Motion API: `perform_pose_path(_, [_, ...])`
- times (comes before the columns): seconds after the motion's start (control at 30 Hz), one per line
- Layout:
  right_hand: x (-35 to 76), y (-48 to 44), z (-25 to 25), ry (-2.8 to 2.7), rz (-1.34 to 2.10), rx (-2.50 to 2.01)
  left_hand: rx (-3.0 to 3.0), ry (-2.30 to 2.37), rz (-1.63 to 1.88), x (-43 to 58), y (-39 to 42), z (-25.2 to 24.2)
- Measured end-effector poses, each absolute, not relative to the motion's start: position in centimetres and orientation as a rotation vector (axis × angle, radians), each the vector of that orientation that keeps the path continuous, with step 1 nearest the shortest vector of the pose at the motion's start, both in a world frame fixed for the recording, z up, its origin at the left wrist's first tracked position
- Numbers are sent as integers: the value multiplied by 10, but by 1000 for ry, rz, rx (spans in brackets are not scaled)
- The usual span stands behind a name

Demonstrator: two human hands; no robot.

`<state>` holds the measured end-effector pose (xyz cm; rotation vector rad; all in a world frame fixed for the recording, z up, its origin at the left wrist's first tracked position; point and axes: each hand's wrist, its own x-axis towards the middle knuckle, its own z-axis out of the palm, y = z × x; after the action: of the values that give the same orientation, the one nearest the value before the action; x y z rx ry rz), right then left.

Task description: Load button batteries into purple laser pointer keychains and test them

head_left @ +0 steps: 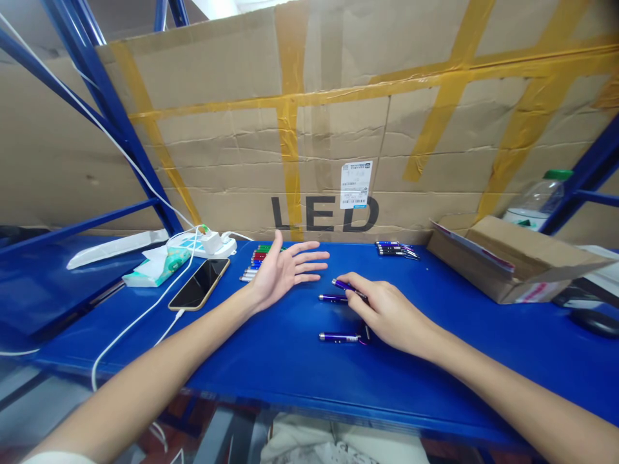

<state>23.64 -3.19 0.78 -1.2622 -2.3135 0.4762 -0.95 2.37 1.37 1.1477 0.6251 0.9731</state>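
Note:
My right hand [387, 312] pinches a small purple penlight [342, 284] between thumb and fingers, just over the blue table. Beneath its fingertips lies a second purple penlight [331, 298], partly covered by the hand. Nearer the front edge rests a third purple penlight [338, 338] with a cord at its right end. My left hand [289, 267] is raised with its fingers spread and palm turned inward, holding nothing. Behind it a row of penlights [258, 256] in green, red, blue and silver is partly hidden by the hand.
Several purple and black penlights [394, 249] lie at the back. An open cardboard box [512, 264] and a black mouse [594, 321] sit right. A phone [200, 284], tissue pack [157, 267], power strip [186, 242] and white cable are left. A large carton [232, 167] walls the back.

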Motion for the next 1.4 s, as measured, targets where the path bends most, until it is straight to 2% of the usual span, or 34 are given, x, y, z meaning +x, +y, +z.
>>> perform_pose_path(0.33, [237, -32, 8, -2312, 438, -1307, 1154, 622, 971, -10, 25, 11])
perform_pose_path(0.53, [237, -34, 8, -2368, 499, -1178, 1150, 624, 975, -9, 24, 13])
perform_pose_path(1.17, [238, -31, 10, -2291, 377, -1357, 1146, 629, 974, -9, 23, 14])
perform_pose_path(1.4, [238, -35, 11, -2329, 383, -1235, 1156, 621, 980, -10, 24, 13])
